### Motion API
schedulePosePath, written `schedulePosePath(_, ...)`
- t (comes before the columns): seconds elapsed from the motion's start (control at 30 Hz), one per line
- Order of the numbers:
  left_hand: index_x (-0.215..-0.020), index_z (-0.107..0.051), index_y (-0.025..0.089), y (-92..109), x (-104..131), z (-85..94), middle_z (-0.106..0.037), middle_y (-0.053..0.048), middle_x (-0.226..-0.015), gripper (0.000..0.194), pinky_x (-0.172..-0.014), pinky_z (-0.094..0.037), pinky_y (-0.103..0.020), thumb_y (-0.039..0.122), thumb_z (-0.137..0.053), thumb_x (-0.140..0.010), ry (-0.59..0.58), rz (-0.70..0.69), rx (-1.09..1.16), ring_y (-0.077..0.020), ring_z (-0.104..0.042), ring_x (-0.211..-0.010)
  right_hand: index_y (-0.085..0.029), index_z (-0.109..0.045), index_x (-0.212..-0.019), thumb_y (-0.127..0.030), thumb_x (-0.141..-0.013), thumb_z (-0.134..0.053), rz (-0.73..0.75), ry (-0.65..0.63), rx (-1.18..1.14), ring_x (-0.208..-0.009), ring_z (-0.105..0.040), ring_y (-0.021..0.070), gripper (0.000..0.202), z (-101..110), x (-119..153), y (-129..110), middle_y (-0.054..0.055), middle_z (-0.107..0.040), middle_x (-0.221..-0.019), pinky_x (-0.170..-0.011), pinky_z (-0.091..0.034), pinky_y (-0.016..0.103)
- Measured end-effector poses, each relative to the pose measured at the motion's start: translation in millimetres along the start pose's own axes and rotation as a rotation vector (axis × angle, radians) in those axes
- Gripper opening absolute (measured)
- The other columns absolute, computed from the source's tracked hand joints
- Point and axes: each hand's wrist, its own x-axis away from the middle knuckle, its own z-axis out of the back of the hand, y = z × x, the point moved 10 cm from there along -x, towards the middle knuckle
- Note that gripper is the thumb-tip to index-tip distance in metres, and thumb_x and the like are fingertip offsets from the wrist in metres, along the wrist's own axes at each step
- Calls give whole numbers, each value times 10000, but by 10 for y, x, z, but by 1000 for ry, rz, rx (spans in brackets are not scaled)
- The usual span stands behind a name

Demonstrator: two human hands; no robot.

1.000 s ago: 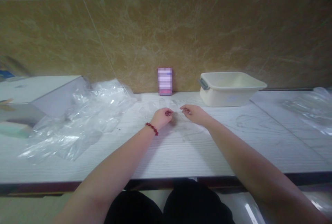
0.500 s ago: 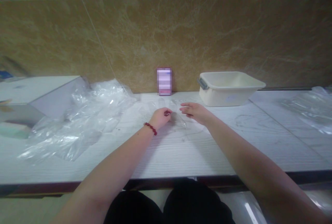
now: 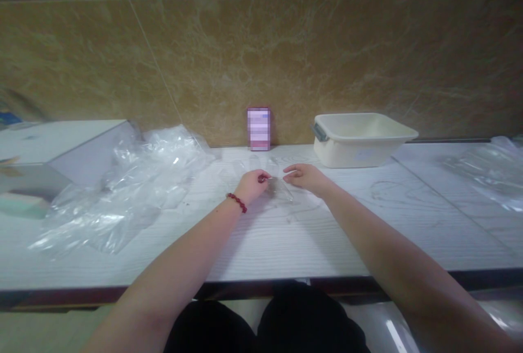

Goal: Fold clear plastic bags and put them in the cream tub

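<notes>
My left hand (image 3: 252, 185), with a dark red beaded bracelet (image 3: 237, 202) on its wrist, is closed in a pinch. A small, shiny, dark red thing (image 3: 262, 178) shows at its fingers; its kind is too small to make out. Just below and between the hands is a piece of clear plastic (image 3: 286, 192), like a small bag, its outline faint against the table. My right hand (image 3: 306, 176) is to the right of it, fingers stretched toward my left hand with a gap between them. Whether its fingertips touch the plastic is unclear.
Against the wall leans a phone (image 3: 259, 129) with a blurred screen. To its right stands a cream plastic bin (image 3: 355, 151) with a grey handle. A heap of clear plastic bags (image 3: 122, 200) lies left beside a white box (image 3: 81, 146); more plastic (image 3: 490, 170) is far right.
My right hand's fingers have drawn slightly closer together and lower. The clear plastic between the hands has shifted a little. My left hand stays in place.
</notes>
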Motion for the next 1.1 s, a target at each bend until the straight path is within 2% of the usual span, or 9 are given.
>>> schedulePosePath(0.2,-837,-607,170,-61,-24,4,-643,-24,-783,202,-677,-457,-205,173,-477,-683,16,32,-2,-120,-587,-719,-133,-550,-950,-122,-660,-546,5,-24,91,-715,-584,107,290,-37,24,-41,66,-645,-839,-581,-429,174)
schedulePosePath(0.4,-836,-611,169,-69,-35,35,-645,-24,-795,209,-683,-458,-202,152,-477,-678,32,38,-3,-117,-587,-720,-146,-560,-938,-108,-664,-530,25,-16,222,-741,-590,120,278,-49,48,-111,49,-649,-829,-617,-449,193)
schedulePosePath(0.57,-852,-619,162,-47,-35,53,-646,-30,-808,232,-693,-454,-204,137,-469,-677,27,22,-37,-120,-586,-729,-147,-562,-950,-105,-664,-518,137,-61,310,-759,-591,108,291,-137,42,-162,45,-644,-838,-696,-457,214)
schedulePosePath(0.73,-874,-630,155,-21,-29,68,-646,-41,-841,259,-737,-442,-223,142,-465,-676,-3,33,-124,-139,-580,-777,-172,-575,-976,-219,-633,-585,340,-104,521,-821,-566,133,346,-229,106,-291,39,-609,-953,-772,-437,262)
schedulePosePath(0.93,-928,-616,157,-11,-21,76,-640,-44,-877,285,-746,-436,-245,218,-489,-681,-84,20,-157,-157,-576,-787,-159,-581,-1003,-332,-678,-557,450,-146,679,-916,-521,164,369,-295,168,-373,71,-572,-1005,-841,-388,288)
schedulePosePath(1.1,-949,-602,165,-38,-17,85,-636,-32,-898,304,-738,-434,-235,198,-491,-668,-120,2,-178,-147,-576,-773,-207,-575,-1039,-460,-640,-569,413,-144,842,-1063,-401,229,473,-283,144,-287,97,-465,-1141,-911,-299,367)
